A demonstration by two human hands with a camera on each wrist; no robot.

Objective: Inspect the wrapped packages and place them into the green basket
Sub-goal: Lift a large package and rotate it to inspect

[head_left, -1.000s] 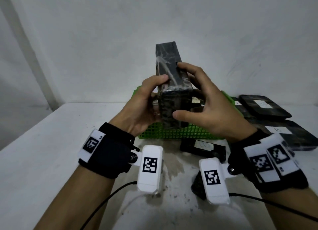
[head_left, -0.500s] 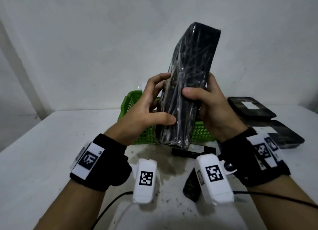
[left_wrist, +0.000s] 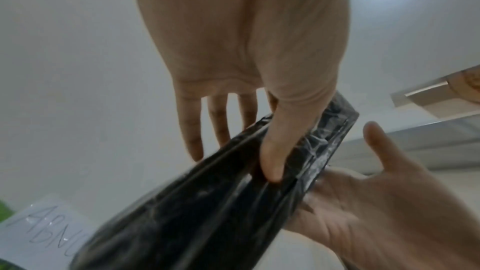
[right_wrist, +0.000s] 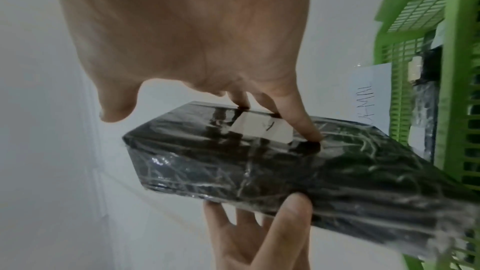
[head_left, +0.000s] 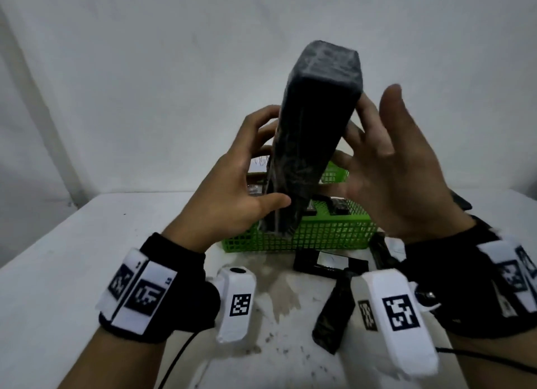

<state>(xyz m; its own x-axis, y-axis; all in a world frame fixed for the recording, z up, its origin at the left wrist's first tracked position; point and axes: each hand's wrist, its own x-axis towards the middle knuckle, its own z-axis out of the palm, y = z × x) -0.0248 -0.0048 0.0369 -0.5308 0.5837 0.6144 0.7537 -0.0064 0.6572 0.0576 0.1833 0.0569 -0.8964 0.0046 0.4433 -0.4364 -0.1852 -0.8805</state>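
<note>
A black package wrapped in clear film (head_left: 316,132) stands nearly upright in the air above the green mesh basket (head_left: 305,237). My left hand (head_left: 250,185) pinches its lower part, thumb on the near face and fingers behind. My right hand (head_left: 374,121) is spread, with its fingertips touching the package's far right side and the thumb lifted clear. In the right wrist view those fingers (right_wrist: 306,130) press next to a white label (right_wrist: 259,128) on the package (right_wrist: 259,167). The left wrist view shows my thumb (left_wrist: 272,151) across the package (left_wrist: 207,202).
The basket holds other dark wrapped packages (head_left: 334,208) and a white handwritten sheet (head_left: 258,164). Two more black packages (head_left: 328,263) (head_left: 334,313) lie on the stained white table (head_left: 58,272) in front of the basket. A white wall stands close behind.
The package has been turned so that its top end tilts toward me. My right thumb has come off it and that hand has spread open. The left hand keeps its hold.
</note>
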